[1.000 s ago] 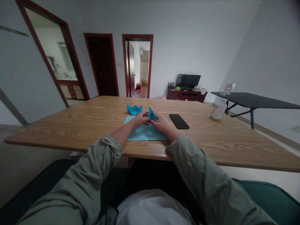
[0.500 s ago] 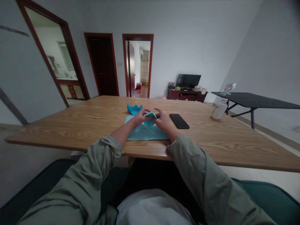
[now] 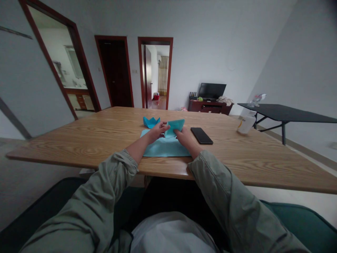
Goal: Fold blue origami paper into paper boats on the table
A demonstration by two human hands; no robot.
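Observation:
Between my two hands is a folded piece of light blue paper (image 3: 173, 127), raised a little above the table. My left hand (image 3: 158, 131) pinches its left side, with the fingers partly behind it. On the right edge, my right hand (image 3: 184, 135) grips it with the thumb in front. Beneath both hands a flat light blue sheet (image 3: 165, 148) lies on the table. Just beyond my left hand stands a darker blue folded paper shape (image 3: 151, 122) with pointed tips.
The wooden table (image 3: 86, 147) spreads wide around my hands. A black phone (image 3: 201, 135) lies right of my right hand. Farther right stands a whitish translucent container (image 3: 245, 123). A black folding table (image 3: 286, 111) is beyond the right edge.
The folded paper has turned in my hands, from a pointed shape hanging down to a flatter face with its top edge up to the right. Both hands have shifted their grip.

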